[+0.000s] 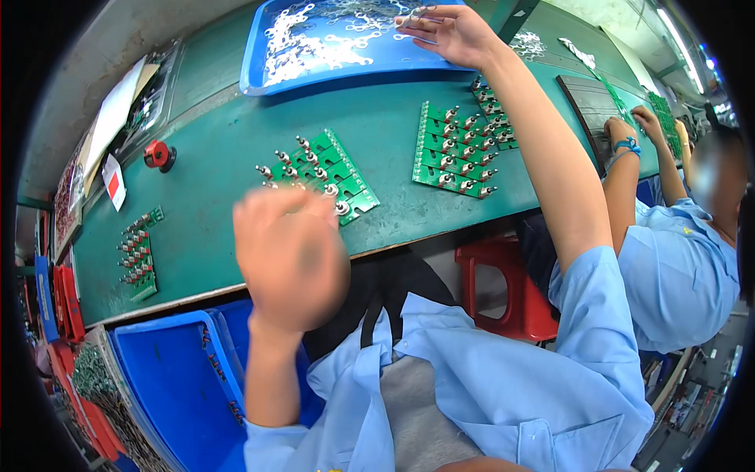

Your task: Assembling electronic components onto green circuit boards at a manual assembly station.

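Observation:
My right hand (454, 38) is over the right side of a blue tray (267, 88) at the far edge of the bench. Its fingers pinch a small flat metal piece with ring ends (418, 13). Many silvery pieces of this kind (314, 51) lie loose in the tray. Nearer to me, my left hand (285, 256) is over the near side of a green circuit board (336, 161). Upright metal-shafted components stand in rows on that board. Smeared by motion, the left hand's fingers cannot be made out, and it covers part of the board.
More boards with components (458, 149) lie to the right, and a small one (141, 263) to the left. A red and black roll (160, 156) sits on the green bench (212, 204). Blue bins (169, 377) stand below left. At right, a co-worker (676, 267) works beside a red stool (503, 311).

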A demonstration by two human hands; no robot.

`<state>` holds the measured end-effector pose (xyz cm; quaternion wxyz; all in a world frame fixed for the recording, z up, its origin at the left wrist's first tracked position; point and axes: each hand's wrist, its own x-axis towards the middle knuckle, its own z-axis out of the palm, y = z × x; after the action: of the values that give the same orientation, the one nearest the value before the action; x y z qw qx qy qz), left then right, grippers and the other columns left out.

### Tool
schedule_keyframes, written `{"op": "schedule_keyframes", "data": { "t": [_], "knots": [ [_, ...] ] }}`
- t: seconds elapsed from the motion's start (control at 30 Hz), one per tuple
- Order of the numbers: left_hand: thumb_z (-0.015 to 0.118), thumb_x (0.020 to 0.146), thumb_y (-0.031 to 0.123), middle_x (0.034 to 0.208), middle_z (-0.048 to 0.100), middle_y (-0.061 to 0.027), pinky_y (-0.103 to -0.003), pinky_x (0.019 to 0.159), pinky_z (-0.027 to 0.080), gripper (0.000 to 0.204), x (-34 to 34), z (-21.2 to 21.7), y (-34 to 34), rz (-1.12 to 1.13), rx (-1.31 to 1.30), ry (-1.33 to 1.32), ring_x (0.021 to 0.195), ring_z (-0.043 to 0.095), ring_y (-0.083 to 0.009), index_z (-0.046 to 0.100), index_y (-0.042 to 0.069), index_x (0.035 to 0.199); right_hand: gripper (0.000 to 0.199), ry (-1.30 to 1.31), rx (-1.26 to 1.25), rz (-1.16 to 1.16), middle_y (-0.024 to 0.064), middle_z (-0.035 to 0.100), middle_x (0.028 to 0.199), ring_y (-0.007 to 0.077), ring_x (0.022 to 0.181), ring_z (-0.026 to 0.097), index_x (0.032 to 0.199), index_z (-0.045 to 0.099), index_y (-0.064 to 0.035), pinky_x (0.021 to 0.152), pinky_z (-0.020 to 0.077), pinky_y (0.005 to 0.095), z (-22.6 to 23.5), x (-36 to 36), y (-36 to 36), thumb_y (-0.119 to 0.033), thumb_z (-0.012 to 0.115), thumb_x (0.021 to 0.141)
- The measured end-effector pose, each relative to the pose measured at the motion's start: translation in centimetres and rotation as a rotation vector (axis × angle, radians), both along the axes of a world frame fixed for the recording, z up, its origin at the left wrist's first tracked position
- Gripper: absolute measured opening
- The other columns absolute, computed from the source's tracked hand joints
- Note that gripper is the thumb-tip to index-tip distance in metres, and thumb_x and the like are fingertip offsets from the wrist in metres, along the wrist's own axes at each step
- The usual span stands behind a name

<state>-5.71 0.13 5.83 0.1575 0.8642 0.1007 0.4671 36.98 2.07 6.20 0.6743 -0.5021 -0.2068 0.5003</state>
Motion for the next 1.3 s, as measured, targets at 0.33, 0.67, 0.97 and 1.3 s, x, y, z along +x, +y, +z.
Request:
{"op": "schedule_keyframes", "data": {
  "t": [0.33,0.67,0.97,1.3],
  "knots": [
    [0.068,0.093,0.014,0.092,0.068,-0.0074,-0.033,0.074,0.05,0.02,16.9,2.8,9.6,0.089,0.218,-0.044,0.084,0.064,-0.0207,0.073,0.003,0.109,0.019,0.206,0.273,0.123,0.0182,0.076,0.113,0.0279,0.107,0.072,0.105,0.071,-0.0005,0.098,0.0529,0.036,1.1,-6.5,0.1,-0.011,0.057,0.098],
    [0.069,0.094,0.021,0.091,0.077,-0.0072,-0.031,0.07,0.055,0.02,21.1,2.1,11.7,0.071,-0.012,0.139,0.077,0.071,-0.0197,0.077,0.004,0.099,0.015,-0.008,0.301,-0.072,0.0135,0.074,0.106,0.0203,0.094,0.069,0.106,0.07,-0.0028,0.095,0.0529,0.0311,0.6,-8.7,0.8,-0.013,0.062,0.098],
    [0.07,0.092,0.022,0.081,0.076,-0.0089,-0.03,0.067,0.055,0.022,21.5,2.2,12.2,0.202,-0.147,0.196,0.07,0.069,-0.0192,0.077,0.002,0.095,0.013,-0.485,0.188,-0.33,0.0126,0.073,0.096,0.0164,0.092,0.068,0.104,0.069,-0.0009,0.082,0.0536,0.0263,0.0,-8.1,1.4,-0.004,0.067,0.092],
    [0.073,0.091,0.019,0.08,0.074,-0.0083,-0.034,0.072,0.055,0.015,16.8,1.8,15.2,0.047,-0.105,0.211,0.075,0.07,-0.0211,0.075,0.005,0.095,0.024,-0.842,0.143,-0.214,0.0114,0.074,0.106,0.0166,0.096,0.066,0.114,0.075,-0.0014,0.091,0.0492,0.0293,1.4,-8.0,0.2,-0.016,0.069,0.095]
  ]
}}
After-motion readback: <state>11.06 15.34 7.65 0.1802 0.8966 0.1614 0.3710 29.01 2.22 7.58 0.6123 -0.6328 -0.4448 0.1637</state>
